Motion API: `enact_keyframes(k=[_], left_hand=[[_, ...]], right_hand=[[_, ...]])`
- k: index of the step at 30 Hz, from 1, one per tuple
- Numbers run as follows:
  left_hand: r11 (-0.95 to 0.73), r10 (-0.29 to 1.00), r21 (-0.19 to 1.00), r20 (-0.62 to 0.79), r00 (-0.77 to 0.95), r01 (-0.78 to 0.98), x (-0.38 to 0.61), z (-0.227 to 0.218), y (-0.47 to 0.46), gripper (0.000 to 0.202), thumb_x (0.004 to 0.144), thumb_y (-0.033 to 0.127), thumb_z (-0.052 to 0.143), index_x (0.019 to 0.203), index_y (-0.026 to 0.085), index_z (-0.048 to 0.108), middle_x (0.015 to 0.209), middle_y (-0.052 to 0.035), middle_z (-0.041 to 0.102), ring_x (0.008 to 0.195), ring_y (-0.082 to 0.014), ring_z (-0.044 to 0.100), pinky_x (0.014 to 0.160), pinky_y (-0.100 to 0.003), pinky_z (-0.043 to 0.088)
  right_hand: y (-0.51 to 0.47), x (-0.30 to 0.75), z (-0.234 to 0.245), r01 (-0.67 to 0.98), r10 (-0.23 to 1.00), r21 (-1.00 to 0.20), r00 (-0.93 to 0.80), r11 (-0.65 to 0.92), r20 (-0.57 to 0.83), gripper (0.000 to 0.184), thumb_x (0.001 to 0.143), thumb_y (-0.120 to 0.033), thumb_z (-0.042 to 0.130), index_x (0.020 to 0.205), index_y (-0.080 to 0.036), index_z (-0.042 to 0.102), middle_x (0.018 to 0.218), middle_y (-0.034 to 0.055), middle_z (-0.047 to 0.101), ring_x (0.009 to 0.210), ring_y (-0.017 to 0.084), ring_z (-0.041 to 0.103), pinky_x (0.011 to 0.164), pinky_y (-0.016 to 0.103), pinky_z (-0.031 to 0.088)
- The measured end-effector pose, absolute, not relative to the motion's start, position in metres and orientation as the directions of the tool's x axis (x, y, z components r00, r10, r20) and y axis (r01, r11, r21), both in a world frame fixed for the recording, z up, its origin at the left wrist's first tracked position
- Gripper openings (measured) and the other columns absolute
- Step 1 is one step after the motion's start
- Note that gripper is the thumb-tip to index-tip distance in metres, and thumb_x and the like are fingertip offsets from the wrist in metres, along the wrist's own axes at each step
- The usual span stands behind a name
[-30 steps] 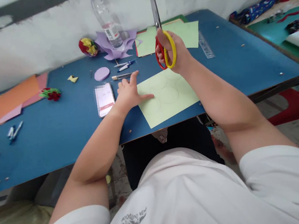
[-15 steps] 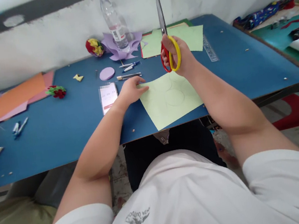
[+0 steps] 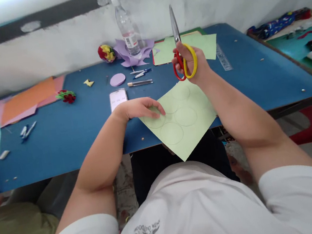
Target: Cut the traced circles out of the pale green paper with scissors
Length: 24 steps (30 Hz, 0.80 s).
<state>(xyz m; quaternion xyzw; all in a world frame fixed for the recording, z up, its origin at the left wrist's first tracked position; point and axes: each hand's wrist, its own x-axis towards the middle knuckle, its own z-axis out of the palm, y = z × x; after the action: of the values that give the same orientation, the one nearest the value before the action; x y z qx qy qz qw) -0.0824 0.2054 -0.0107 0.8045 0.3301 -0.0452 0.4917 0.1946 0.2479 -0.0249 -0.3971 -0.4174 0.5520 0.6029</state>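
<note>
Right of the smartphone, circle-marked green paper lies under the left hand, its fingers bent, narrowly parted; farther right, the right hand grips red-and-yellow scissors, blades upward.

White short-sleeved shirt, mountain logo, dark trousers

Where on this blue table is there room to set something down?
Two patches of the blue table look largely bare: right of the transparent ruler and right forearm; and between the far-left pens, red flower, smartphone and left forearm. It is crowded beyond the circle-marked green sheet, around the bottle and purple disc.
</note>
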Motion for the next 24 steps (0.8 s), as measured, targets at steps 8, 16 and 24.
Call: enact_keyframes(k=[8, 16, 24], left_hand=[[-0.237, 0.291, 0.825, -0.443, 0.848, 0.512, -0.082, -0.001, 0.194, 0.063, 0.08, 0.04, 0.095, 0.14, 0.023, 0.085, 0.12, -0.0046, 0.091, 0.097, -0.0231, 0.082, 0.088, -0.03, 0.063], [-0.343, 0.466, 0.692, -0.462, 0.755, 0.635, -0.067, -0.004, 0.184, 0.051, 0.085, 0.056, 0.085, 0.124, 0.023, 0.092, 0.123, -0.003, 0.091, 0.115, -0.027, 0.081, 0.104, -0.033, 0.058], [-0.359, 0.745, 0.667, -0.217, 0.63, 0.653, -0.091, 0.014, 0.191, 0.032, 0.083, 0.039, 0.084, 0.11, 0.024, 0.093, 0.116, -0.0038, 0.09, 0.109, -0.0277, 0.08, 0.103, -0.039, 0.059]], right_hand=[[0.262, 0.206, -0.041, -0.223, 0.981, -0.957, -0.008, 0.188, 0.194, 0.073, 0.072, -0.095, 0.091, 0.095, -0.031, 0.064, 0.073, -0.001, 0.06, 0.065, 0.02, 0.061, 0.051, 0.035, 0.043], [0.273, 0.212, -0.044, -0.213, 0.965, -0.951, -0.082, 0.226, 0.247, 0.089, 0.068, -0.118, 0.063, 0.093, -0.032, 0.056, 0.071, 0.0008, 0.05, 0.066, 0.024, 0.054, 0.054, 0.04, 0.039], [0.272, 0.211, -0.041, -0.263, 0.961, -0.932, -0.047, 0.251, 0.272, 0.09, 0.069, -0.119, 0.06, 0.098, -0.034, 0.061, 0.069, 0.0011, 0.05, 0.066, 0.026, 0.055, 0.055, 0.041, 0.043]])
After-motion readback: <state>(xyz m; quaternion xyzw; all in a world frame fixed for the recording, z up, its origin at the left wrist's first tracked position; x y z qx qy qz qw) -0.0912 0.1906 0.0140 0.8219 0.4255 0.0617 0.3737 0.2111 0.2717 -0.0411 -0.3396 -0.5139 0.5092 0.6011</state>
